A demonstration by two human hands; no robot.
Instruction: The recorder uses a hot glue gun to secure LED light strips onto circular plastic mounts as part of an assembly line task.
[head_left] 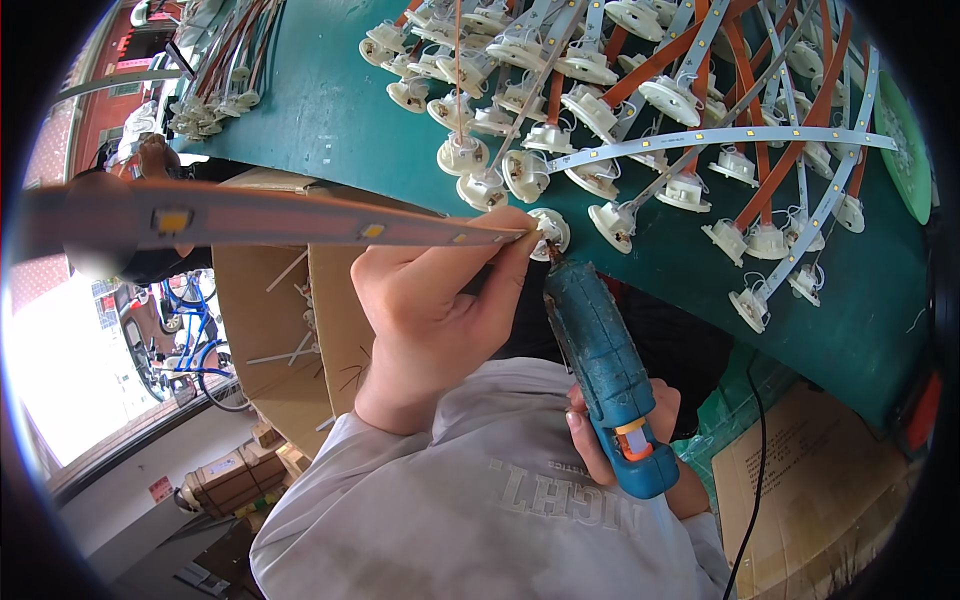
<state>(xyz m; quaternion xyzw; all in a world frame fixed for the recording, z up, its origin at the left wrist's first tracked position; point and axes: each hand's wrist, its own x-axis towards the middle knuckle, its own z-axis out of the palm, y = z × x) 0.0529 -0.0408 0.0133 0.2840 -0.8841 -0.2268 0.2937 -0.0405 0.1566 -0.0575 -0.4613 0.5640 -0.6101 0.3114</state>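
Note:
My left hand [440, 295] is closed, pinching one end of an LED strip [300, 218] between thumb and fingers. The strip stretches away to the left across the view. Right at the fingertips is a round white lamp base [552, 232], partly hidden by them. A dark teal hot glue gun [600, 345] is gripped in my right hand [660, 415], whose fingers are partly covered by its body. Its nozzle points up at the white base and looks to touch it or come very close.
Many LED strips with white round bases [670, 100] lie piled on the green table [310, 95], with another bundle [210, 110] at far left. A green round dish [903, 150] stands at right. Cardboard boxes [265, 320] sit below; a black cable [757, 450] hangs at right.

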